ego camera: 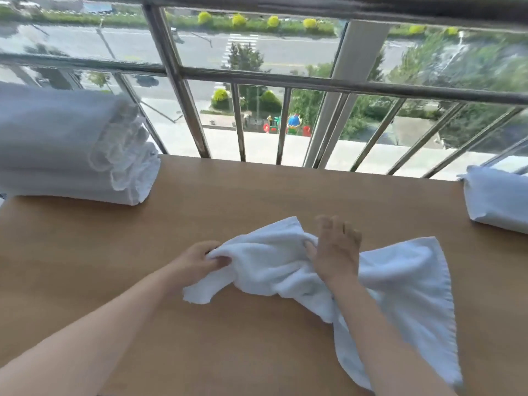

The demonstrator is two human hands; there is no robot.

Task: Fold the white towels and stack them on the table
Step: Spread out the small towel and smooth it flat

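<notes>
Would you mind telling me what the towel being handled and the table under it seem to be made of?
The towel looks like white cotton terry: fuzzy looped pile, stitched hem, soft folds. The table seems a matte, tan wood-look laminate, smooth with no clear grain; solid wood cannot be ruled out.

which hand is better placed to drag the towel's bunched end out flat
Left. The left hand already pinches the bunched end of the towel; the right hand lies open on its middle, suited to pinning it.

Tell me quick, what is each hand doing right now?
Left hand: closed, pinching an edge of the crumpled white towel.
Right hand: open, fingers spread, resting on the same towel.
</notes>
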